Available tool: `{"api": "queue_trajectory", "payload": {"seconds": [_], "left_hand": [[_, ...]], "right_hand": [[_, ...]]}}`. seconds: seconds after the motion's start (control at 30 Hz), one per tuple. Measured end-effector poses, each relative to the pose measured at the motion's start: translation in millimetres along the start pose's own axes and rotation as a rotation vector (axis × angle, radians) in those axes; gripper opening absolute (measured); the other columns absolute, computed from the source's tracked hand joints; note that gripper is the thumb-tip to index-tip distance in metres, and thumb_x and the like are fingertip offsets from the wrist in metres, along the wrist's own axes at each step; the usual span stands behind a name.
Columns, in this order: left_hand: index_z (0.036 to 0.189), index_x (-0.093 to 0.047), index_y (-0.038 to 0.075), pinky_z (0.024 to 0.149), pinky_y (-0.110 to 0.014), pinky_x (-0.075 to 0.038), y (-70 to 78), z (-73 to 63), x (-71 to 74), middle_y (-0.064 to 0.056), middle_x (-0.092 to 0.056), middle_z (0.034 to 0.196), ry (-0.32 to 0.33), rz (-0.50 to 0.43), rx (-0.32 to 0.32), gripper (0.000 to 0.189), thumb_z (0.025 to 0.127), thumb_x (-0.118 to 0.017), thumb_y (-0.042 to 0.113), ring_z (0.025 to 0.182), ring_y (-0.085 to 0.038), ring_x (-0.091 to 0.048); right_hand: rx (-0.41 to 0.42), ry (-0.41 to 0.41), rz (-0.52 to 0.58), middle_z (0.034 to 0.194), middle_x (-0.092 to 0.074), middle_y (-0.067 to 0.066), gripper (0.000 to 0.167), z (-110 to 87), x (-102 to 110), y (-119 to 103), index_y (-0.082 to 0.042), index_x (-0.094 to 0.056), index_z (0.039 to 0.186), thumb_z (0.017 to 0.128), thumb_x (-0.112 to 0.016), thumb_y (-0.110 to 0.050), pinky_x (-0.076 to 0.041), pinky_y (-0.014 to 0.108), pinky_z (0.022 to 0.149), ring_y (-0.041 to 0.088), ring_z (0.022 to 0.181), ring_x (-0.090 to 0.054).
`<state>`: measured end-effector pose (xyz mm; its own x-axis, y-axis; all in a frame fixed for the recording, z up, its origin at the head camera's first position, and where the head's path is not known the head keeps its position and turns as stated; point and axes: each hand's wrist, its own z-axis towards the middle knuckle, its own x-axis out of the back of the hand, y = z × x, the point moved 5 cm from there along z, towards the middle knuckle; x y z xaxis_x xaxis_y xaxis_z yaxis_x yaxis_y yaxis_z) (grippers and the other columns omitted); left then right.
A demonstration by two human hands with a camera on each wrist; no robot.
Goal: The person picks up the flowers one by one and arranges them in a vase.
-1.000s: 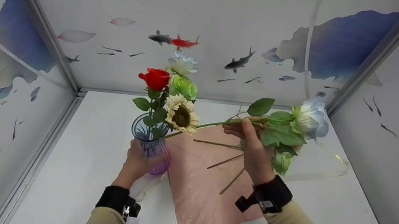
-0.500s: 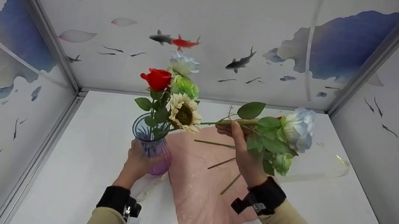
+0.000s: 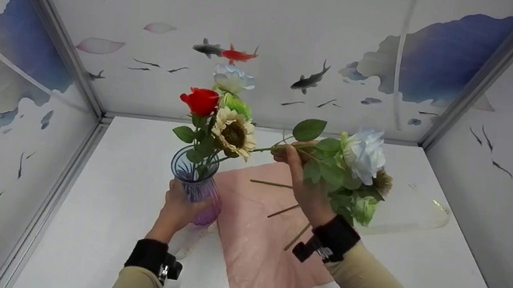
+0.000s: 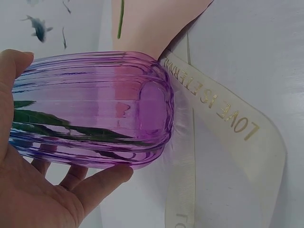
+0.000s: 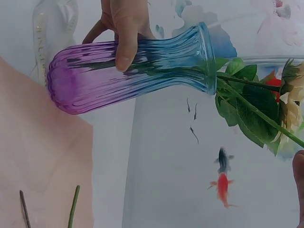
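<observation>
My left hand (image 3: 182,208) grips a ribbed glass vase (image 3: 205,208), blue at the mouth and purple at the base. Out of the vase rise a red rose (image 3: 200,102), a cream sunflower (image 3: 234,132), a green flower (image 3: 236,105) and a whitish flower (image 3: 234,80). With thumb and fingers my right hand (image 3: 310,187) pinches the leafy stem of a pale blue-white flower (image 3: 364,153), its bloom pointing right. In the right wrist view that green stem (image 5: 259,113) runs from the thumb to the vase's rim; dark leaves (image 4: 61,122) show through the glass in the left wrist view.
Pink wrapping paper (image 3: 256,261) lies on the white table, with several cut stems over it. Beyond my right hand are a green flower (image 3: 365,210) and a brownish one (image 3: 383,183). A cream ribbon (image 4: 228,114) with gold lettering lies by the vase base. Printed walls enclose the table.
My right hand has moved left toward the vase with the pale blue-white flower, uncovering the brownish bloom behind. The sunflower has shifted up and left slightly. My left hand stays on the vase.
</observation>
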<state>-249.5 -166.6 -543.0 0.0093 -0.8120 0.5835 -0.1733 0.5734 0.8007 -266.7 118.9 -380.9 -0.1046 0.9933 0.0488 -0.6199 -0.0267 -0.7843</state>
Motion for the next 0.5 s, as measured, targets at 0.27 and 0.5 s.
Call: {"api": "queue_trajectory", "payload": {"seconds": [0.27,0.5], "left_hand": [[0.154,-0.014,-0.003,0.114,-0.063,-0.035,-1.7,1.6,-0.4,-0.028,-0.032,0.148,0.025,0.003,-0.014,0.105,0.083,-0.080,0.037,0.142,-0.050,-0.033],[0.156,-0.011,-0.002,0.113,-0.065,-0.035,-1.5,1.7,0.2,-0.028,-0.026,0.152,0.003,0.025,0.000,0.109,0.082,-0.080,0.038,0.143,-0.051,-0.028]], "right_hand": [[0.034,0.000,-0.039,0.098,-0.073,0.023,0.017,17.3,-15.3,6.6,0.010,-0.062,0.110,0.106,-0.050,-0.002,-0.060,0.038,0.086,0.033,0.092,-0.073],[0.089,-0.022,-0.064,0.094,-0.071,0.020,0.013,26.9,-37.8,12.4,0.009,-0.064,0.104,0.103,-0.056,-0.001,-0.060,0.035,0.083,0.031,0.087,-0.073]]}}
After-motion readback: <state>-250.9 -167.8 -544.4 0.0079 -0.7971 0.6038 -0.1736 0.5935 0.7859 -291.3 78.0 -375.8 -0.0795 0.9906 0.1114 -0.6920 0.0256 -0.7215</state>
